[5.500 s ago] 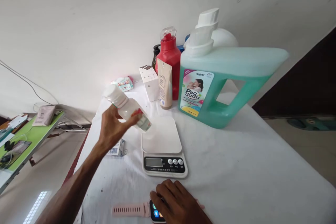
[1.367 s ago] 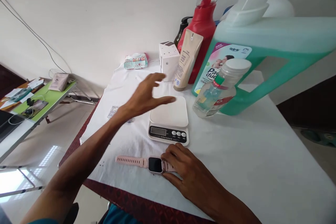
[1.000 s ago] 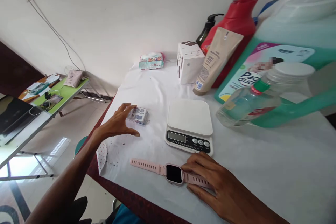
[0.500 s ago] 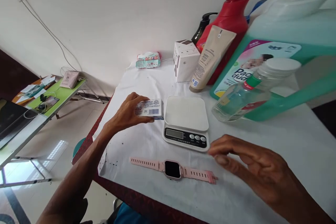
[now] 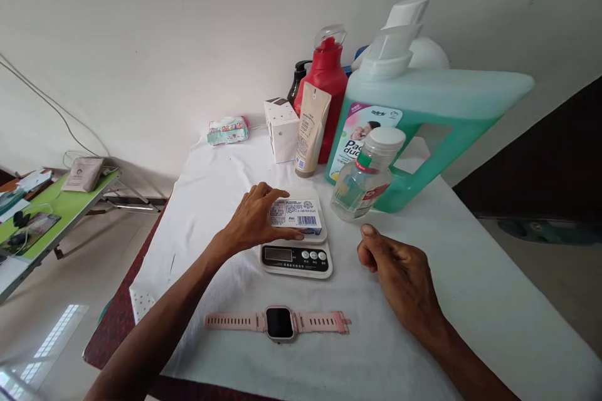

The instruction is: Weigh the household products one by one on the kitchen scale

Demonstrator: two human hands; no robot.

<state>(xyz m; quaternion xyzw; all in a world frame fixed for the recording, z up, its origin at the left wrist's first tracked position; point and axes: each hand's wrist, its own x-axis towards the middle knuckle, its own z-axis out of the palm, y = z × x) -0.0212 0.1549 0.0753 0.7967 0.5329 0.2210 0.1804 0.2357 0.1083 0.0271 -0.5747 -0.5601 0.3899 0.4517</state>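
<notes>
My left hand has its thumb and fingers around a small printed cardboard box with a barcode and blue lettering. The box lies flat over the white platform of a kitchen scale, whose dark display shows no readable digits. To the right of the scale, my right hand hovers closed in a loose fist, thumb against the curled fingers, with nothing visible in it. A pink-strapped smartwatch lies stretched out in front of the scale, its screen black.
Behind the scale stand a white box, a beige tube, a red bottle, a black pump bottle, a clear bottle and a large green detergent jug. A wipes pack lies back left. A green table stands farther left.
My left hand has carried the small cardboard box rightward from beside the scale onto its platform. My right hand has curled from loosely bent fingers into a fist. The view has shifted.
</notes>
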